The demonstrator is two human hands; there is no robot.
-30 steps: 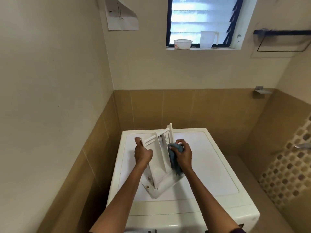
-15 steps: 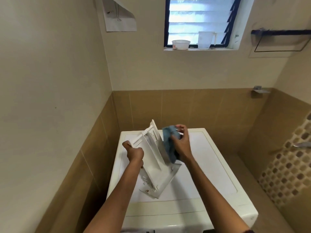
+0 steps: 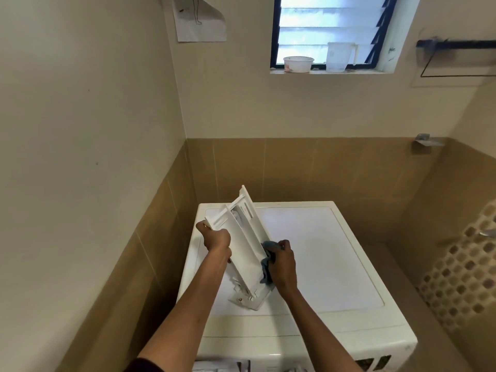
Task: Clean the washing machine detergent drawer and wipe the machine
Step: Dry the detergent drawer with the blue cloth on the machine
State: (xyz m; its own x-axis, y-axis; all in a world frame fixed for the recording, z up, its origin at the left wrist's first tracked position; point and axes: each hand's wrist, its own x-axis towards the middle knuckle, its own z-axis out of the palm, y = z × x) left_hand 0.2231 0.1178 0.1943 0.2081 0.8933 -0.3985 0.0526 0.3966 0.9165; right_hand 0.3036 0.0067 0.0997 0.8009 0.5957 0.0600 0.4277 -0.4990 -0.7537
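Cream walls point(image 3: 80, 103) over tan tiles point(image 3: 322, 170), bright louvred window point(image 3: 322, 28), bowl point(image 3: 298, 64) and jug point(image 3: 339, 57) on its sill point(image 3: 375, 71).

Right hand point(image 3: 283, 267) hides perhaps half the blue cloth point(image 3: 268, 246); washing machine point(image 3: 322, 251) front cut off below.

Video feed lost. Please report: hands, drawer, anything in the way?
Left hand grips drawer top. Right hand holds blue cloth on drawer side. Drawer tilted, foot on washing machine. Nothing blocking.
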